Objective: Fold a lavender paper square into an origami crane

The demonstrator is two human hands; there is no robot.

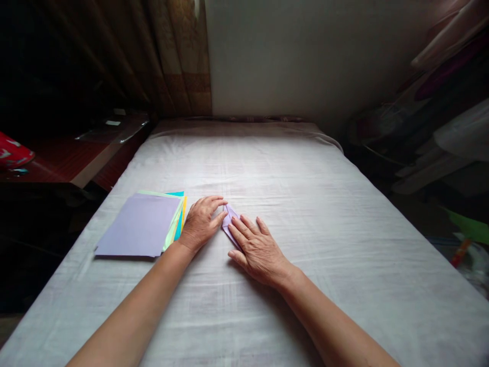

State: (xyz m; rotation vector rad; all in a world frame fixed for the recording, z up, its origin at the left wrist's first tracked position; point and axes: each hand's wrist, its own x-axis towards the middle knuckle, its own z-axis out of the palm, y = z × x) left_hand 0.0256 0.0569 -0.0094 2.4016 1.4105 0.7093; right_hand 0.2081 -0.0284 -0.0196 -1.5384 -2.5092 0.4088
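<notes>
A small folded piece of lilac paper (228, 219) lies on the white sheet of the bed (305, 204) in front of me. My right hand (256, 250) lies flat on it, fingers stretched out and pressing down, and hides most of the paper. My left hand (200, 221) rests palm down beside it, fingers spread, with the thumb and forefinger touching the paper's left tip. Neither hand grips anything.
A stack of coloured paper sheets (141, 224), lilac on top with green, teal and yellow edges showing, lies just left of my left hand. A dark wooden side table (87, 158) stands to the left of the bed. Curtains hang behind; clutter fills the right side.
</notes>
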